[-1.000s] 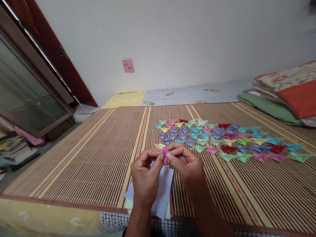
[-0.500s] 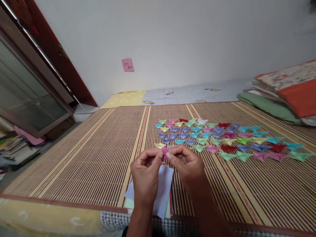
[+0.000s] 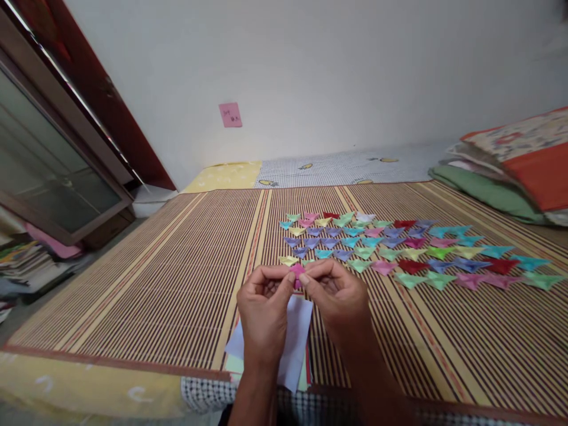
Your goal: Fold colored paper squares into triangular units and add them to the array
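Note:
A small piece of folded magenta paper [image 3: 297, 274] is pinched between both hands above the mat. My left hand [image 3: 265, 302] grips its left side with thumb and forefinger, the other fingers curled. On the other side, my right hand [image 3: 339, 296] pinches the paper's right edge the same way. Below the hands lies a stack of paper sheets [image 3: 298, 331], with a pale lilac sheet on top and green and red edges showing. Just beyond the fingers stand rows of small folded paper boats [image 3: 364, 252] in many colours, some partly hidden by my hands.
A striped bamboo mat [image 3: 177, 284] covers the bed. Folded bedding and a green cushion [image 3: 483, 192] are piled at the back right. A pink note [image 3: 230, 115] sticks to the wall. At far left stand a glass-paned door [image 3: 53, 160] and stacked books [image 3: 26, 269].
The magenta paper appears slightly wider between my fingertips. Both hands stay in nearly the same place, and the view has shifted very slightly.

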The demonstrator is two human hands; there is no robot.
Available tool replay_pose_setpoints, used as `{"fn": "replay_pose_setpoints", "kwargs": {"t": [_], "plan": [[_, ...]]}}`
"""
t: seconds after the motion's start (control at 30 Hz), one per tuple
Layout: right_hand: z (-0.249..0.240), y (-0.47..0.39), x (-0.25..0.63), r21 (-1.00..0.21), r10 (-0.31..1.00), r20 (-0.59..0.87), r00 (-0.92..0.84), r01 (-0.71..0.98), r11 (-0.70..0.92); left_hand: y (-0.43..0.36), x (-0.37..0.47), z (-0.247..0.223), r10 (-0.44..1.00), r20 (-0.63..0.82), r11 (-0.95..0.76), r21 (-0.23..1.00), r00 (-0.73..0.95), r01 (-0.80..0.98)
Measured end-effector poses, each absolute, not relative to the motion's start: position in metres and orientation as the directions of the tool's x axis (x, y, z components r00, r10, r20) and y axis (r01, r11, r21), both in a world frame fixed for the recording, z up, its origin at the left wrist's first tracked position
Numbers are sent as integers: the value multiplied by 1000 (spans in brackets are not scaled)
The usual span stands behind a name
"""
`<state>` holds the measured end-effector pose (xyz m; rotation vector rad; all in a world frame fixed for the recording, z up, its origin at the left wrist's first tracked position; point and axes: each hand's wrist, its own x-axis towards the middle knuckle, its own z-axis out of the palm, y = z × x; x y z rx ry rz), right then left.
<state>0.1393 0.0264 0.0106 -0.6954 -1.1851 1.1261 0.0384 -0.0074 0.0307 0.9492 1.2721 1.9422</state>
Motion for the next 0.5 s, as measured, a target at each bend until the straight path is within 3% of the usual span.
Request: {"fn": "replay_pose_setpoints", "kwargs": {"t": [0.5], "plan": [[11,28,144,-902,948,302,-102,-353,249,-7,32,29,799,206,-334,933,-565,-132]]}}
